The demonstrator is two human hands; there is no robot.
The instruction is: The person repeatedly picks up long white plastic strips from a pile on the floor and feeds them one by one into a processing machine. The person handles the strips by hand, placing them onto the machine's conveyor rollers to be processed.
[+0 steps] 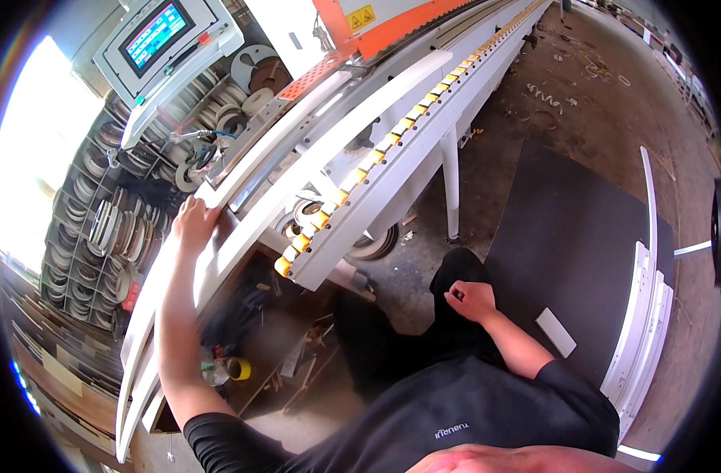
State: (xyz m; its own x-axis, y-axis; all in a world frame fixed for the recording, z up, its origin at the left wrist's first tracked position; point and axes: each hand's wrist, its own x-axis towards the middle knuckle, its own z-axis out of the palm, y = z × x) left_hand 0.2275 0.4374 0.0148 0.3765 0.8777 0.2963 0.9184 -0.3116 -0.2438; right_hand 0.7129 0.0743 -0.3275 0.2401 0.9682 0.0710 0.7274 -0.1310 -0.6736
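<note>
My left hand (pixel 193 225) is closed over a long white strip (pixel 275 140) at the near end of the machine, its thumb on the strip's right side. A second long white strip (pixel 329 162) runs alongside, to the right of that hand. Both reach back toward my left elbow, passing beneath my forearm. My right hand (pixel 469 300) hangs over my dark trouser leg, away from the machine. Its fingers are loosely curled, and I see nothing in them.
A row of yellow rollers (pixel 374 157) lines the machine's rail. A control panel (pixel 157 38) stands at upper left, above a rack of edging rolls (pixel 100 229). To the right, a dark board (pixel 569 236) carries a small white block (pixel 555 333) and long white pieces (pixel 640 331).
</note>
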